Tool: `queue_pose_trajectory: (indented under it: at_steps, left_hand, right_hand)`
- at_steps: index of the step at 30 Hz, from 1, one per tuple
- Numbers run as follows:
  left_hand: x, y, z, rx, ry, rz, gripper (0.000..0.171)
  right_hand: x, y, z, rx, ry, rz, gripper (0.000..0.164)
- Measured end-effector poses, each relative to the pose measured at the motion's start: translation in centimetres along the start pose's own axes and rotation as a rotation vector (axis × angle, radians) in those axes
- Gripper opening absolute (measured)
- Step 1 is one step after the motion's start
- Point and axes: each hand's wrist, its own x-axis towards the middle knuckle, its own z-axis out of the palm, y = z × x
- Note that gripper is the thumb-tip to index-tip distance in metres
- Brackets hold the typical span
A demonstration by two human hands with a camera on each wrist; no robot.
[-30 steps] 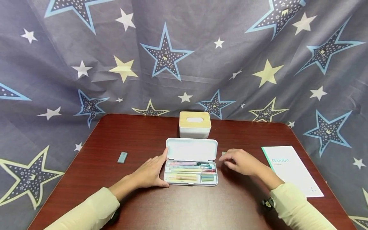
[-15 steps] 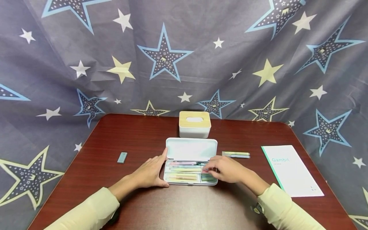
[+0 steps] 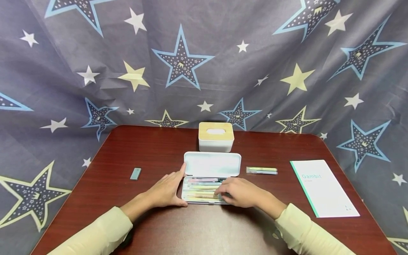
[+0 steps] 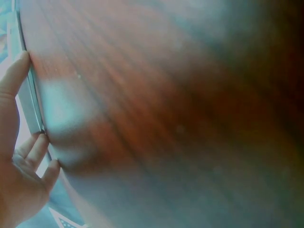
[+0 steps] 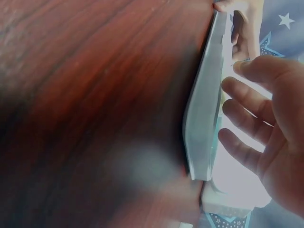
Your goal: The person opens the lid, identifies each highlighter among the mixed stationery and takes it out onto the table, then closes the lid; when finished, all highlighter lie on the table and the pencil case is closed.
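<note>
While the left hand [image 3: 167, 189], fingers extended, spans the left end of the white rectangular hard-looking pencil case [image 3: 212, 163], the right hand [image 3: 243, 192] — fingers loosely parted, nothing visibly held — covers its right side, beside slim yellow pens [image 3: 202, 195] inside, probably light, stiff, best pinched mid-barrel.

A glossy table [image 3: 197, 230] is shining under a smooth pencil case [image 3: 212, 164].
Wood grain is showing through the table's reflective finish; the case is looking sleek, metal or plastic being unclear. A box [image 3: 216, 145] is pairing a wood-like top with smooth, plastic-looking sides. The backdrop [image 3: 223, 76] is hanging as matt, creased cloth, the booklet [image 3: 328, 193] is showing smooth paper, and the sleeves [image 3: 294, 226] are looking like matt fabric.
</note>
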Motion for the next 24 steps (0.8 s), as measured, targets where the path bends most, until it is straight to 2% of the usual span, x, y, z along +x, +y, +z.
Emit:
queue_pose_trajectory:
  at_steps: [6, 13, 20, 24]
  left_hand:
    - [-0.02, 0.03, -0.01, 0.003, 0.002, -0.004, 0.14]
    - [-0.05, 0.02, -0.02, -0.003, -0.003, -0.007, 0.139]
    - [-0.05, 0.02, -0.01, -0.002, -0.002, -0.009, 0.14]
    - [-0.1, 0.03, 0.0, -0.006, 0.001, -0.009, 0.14]
  right_hand:
    - [0.29, -0.23, 0.23, -0.023, 0.018, -0.014, 0.02]
    - [0.61, -0.5, 0.64, -0.047, -0.001, -0.033, 0.018]
    - [0.99, -0.83, 0.77, -0.123, 0.029, -0.071, 0.017]
    - [1.07, -1.01, 0.79, -0.106, 0.034, -0.061, 0.018]
